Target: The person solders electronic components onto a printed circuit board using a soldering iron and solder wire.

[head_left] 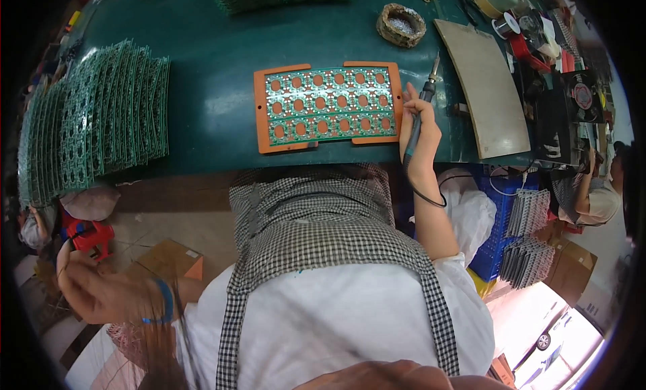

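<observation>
Closest to my view is the checked apron point(316, 235) over a white shirt, filling the lower frame. From there I report the grips. My right hand point(416, 121) is closed around a soldering iron point(425, 94), held pen-fashion, tip pointing away toward the far edge of the bench; its cable point(420, 188) loops down along the forearm. The hand rests just beside the right edge of an orange fixture point(261, 114) carrying a green circuit panel point(328, 104), which lies flat on the dark green bench point(208, 74). My left hand point(94, 289) hangs low, off the bench, well apart from the work; I cannot tell whether it holds anything.

Beyond: a fanned stack of green panels point(94, 121) at the left, a tip-cleaning pad point(401, 24) and a grey metal plate point(486, 94) at the right.

Risk, in my judgement: the looped cable could snag on the bench edge and drag the hot tip across the panel. With nothing steadying the fixture, it may slide under tip pressure.
</observation>
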Available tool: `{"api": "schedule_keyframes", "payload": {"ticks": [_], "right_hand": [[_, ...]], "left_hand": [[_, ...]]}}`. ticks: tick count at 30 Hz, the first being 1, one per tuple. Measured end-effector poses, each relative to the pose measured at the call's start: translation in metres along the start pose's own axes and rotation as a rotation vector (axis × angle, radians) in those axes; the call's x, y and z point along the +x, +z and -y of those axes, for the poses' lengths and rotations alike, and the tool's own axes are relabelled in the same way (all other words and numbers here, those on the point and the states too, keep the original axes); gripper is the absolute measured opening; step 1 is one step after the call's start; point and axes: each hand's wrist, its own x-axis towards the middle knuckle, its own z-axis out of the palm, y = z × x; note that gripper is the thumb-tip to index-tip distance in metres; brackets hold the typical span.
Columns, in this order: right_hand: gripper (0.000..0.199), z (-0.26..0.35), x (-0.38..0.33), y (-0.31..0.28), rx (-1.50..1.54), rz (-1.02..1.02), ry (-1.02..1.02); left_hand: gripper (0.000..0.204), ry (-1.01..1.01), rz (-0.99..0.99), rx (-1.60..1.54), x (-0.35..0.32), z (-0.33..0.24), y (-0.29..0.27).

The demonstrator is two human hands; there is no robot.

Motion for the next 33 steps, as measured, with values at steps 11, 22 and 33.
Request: {"api": "schedule_keyframes", "payload": {"ticks": [11, 22, 33], "right_hand": [[0.014, 0.000, 0.000, -0.012, -0.138, 0.147, -0.002], [0.033, -0.013, 0.011, -0.052, 0.033, 0.186, -0.055], [0.042, -0.002, 0.029, -0.078, 0.144, 0.111, 0.017]], "left_hand": [[0.014, -0.259, 0.764, -0.037, -0.112, 0.023, 0.164], [0.015, -0.782, 0.654, -0.510, -0.052, 0.022, 0.195], [0.012, 0.437, 0.975, -0.234, -0.104, -0.109, 0.261]]}}
